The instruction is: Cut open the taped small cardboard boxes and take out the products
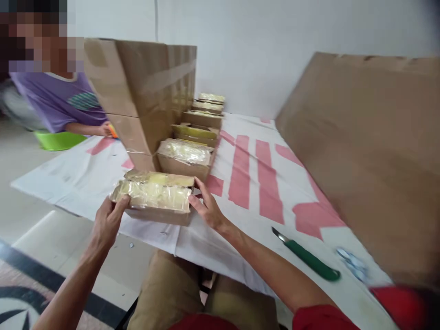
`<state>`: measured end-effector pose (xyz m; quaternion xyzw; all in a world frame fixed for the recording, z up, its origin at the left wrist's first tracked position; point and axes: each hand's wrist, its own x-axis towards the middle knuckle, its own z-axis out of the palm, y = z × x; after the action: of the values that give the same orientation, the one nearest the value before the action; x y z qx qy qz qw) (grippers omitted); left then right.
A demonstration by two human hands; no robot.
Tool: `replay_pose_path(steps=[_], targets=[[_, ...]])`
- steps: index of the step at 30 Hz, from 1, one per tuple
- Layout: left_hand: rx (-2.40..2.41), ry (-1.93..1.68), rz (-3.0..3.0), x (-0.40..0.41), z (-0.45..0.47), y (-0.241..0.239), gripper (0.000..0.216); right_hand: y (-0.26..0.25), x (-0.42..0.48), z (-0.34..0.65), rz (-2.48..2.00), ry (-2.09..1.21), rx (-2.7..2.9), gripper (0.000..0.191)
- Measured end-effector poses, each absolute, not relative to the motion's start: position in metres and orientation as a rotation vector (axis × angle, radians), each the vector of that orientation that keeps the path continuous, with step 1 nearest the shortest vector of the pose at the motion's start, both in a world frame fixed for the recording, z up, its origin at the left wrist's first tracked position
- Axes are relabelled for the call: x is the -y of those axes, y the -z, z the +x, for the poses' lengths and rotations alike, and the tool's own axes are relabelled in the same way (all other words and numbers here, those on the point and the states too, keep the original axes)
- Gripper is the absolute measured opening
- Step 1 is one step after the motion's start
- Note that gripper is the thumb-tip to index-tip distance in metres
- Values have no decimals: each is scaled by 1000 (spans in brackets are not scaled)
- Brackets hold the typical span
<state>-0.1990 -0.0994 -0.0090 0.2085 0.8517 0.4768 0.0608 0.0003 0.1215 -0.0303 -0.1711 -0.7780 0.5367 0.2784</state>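
Observation:
Between my two hands, at the table's near edge, is a small cardboard box (161,216) with its top flaps apart. Clear plastic-wrapped, yellowish contents (151,193) fill it. My left hand (112,213) grips the left end, thumb on the top rim. On the right end, my right hand (208,206) presses with thumb and fingers at the corner. What the wrapped contents are, I cannot make out. Just behind stands a similar filled box (185,153), apart from the one I hold.
A row of similar boxes (202,120) runs back beside a tall stack of cartons (154,82). To the right lie a green-handled knife (309,261) and a large cardboard sheet or carton (371,151). Across the table, a person in a purple shirt (68,103) holds something orange.

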Motion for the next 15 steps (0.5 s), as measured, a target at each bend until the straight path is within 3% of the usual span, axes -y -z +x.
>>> replay_pose_path(steps=[6, 10, 15], targets=[[-2157, -1254, 926, 53, -87, 0, 75, 32, -116, 186, -721, -1285, 1936, 83], [-2066, -1210, 989, 28, -44, 10, 82, 35, -115, 267, -867, -1121, 1902, 69], [-2157, -1390, 1072, 30, -39, 22, 81, 57, -133, 328, -1143, -434, 2226, 42]])
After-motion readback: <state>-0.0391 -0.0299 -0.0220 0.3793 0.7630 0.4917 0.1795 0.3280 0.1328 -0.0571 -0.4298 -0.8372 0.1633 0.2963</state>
